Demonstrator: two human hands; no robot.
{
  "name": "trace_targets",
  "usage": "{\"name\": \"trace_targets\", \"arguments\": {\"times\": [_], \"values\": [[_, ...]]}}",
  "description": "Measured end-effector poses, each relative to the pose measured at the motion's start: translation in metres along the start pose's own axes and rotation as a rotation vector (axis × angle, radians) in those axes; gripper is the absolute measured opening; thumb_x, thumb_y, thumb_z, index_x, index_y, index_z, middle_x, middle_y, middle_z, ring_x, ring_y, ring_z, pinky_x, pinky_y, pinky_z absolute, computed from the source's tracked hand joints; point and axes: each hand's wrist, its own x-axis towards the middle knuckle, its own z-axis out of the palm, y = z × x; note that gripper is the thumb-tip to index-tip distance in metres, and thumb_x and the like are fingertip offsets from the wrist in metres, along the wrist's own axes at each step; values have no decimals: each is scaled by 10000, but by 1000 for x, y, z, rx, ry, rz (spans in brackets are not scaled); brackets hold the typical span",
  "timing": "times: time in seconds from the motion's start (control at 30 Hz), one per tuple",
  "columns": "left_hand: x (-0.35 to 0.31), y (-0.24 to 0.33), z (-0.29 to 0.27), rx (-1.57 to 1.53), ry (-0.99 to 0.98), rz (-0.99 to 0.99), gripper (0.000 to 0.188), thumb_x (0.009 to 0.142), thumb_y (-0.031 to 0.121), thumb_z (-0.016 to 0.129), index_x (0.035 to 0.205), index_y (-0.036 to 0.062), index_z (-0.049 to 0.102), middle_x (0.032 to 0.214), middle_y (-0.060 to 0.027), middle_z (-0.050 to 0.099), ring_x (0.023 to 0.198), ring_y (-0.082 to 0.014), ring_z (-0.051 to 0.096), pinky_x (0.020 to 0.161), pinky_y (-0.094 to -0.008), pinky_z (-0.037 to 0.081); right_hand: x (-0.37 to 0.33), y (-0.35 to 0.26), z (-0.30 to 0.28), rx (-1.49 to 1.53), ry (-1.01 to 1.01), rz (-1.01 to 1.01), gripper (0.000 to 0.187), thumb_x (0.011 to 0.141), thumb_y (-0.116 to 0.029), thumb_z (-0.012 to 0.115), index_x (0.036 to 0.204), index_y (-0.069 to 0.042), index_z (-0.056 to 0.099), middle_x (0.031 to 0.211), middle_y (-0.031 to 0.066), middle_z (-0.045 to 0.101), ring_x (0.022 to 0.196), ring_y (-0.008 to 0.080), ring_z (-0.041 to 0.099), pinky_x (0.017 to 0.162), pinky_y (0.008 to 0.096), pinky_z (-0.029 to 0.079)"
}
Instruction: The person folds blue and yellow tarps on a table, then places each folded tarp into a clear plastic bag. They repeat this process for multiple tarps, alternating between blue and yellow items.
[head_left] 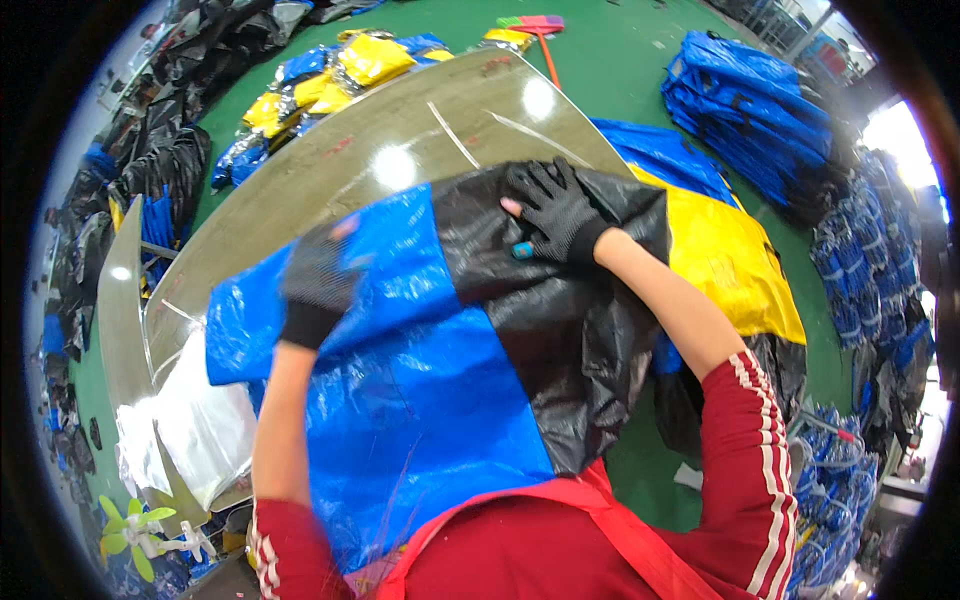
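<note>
A large piece of shiny woven plastic (pixel 420 390), blue on the left and black on the right, lies across the table and hangs toward my body. Its kind is not plain; it could be a bag or a cover. My right hand (pixel 560 215), in a black dotted work glove, rests on the black part near the far edge with its fingers spread. A thumb tip is bare, and a small blue band sits by it. Over the blue part is my left hand (pixel 322 270), also gloved; motion smears its fingers, so their grip cannot be made out.
The worn table (pixel 300 215) has a curved look. Yellow and black plastic pieces (pixel 735 265) hang off its right side. White sheets (pixel 205 420) and a small green-bladed fan (pixel 135 535) are at lower left. Yellow and blue packets (pixel 330 85), a broom (pixel 540 35) and blue bundles (pixel 745 110) lie beyond.
</note>
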Motion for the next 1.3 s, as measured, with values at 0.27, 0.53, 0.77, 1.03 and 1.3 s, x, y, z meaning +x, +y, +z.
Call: {"name": "trace_targets", "arguments": {"times": [0.27, 0.53, 0.77, 1.03, 1.3], "values": [[-7, 85, 110, -103, -277, 377, 698, 797, 612, 579, 1353, 196, 509, 1506, -135, 336, 1432, -358, 197, 1130, -628, -3, -181, -32, -86, 291, -319, 0, 354, 759, -467, 642, 992, -204, 692, 1178, 57, 644, 1195, 266, 534, 1119, 536, 227], [-3, 111, 106, -142, -76, 300, 718, 812, 579, 574, 1312, 67, 509, 1438, -211, 396, 1394, -375, 265, 1125, -599, 116, -219, -66, -75, 256, -279, -188, 414, 710, -428, 704, 1022, -159, 657, 1112, 138, 631, 1192, 309, 518, 1120, 581, 229], [-18, 133, 111, -256, -73, 500, 509, 985, 285, 443, 1437, 66, 364, 1495, -174, 335, 1369, -394, 304, 1157, -468, 201, -37, -49, -53, 194, -119, -36, 354, 727, -401, 605, 834, -75, 696, 837, 181, 692, 810, 345, 663, 817, 443, 505], [-208, -62, -77, -772, -753, -88, 432, 941, 245, 548, 1342, 94, 491, 1406, -158, 452, 1304, -320, 413, 1101, -401, 320, 16, -1, 38, 346, -522, 202, 421, 906, -469, 506, 979, -104, 701, 1005, 195, 672, 922, 383, 643, 813, 463, 494], [-346, -42, -122, -520, -220, -821, 421, 908, 294, 644, 1237, 48, 552, 1108, -99, 618, 1048, -211, 557, 920, -359, 436, 30, 17, 38, 513, -554, 181, 582, 870, -574, 562, 812, -5, 669, 792, 240, 641, 721, 391, 621, 682, 444, 478]]}}
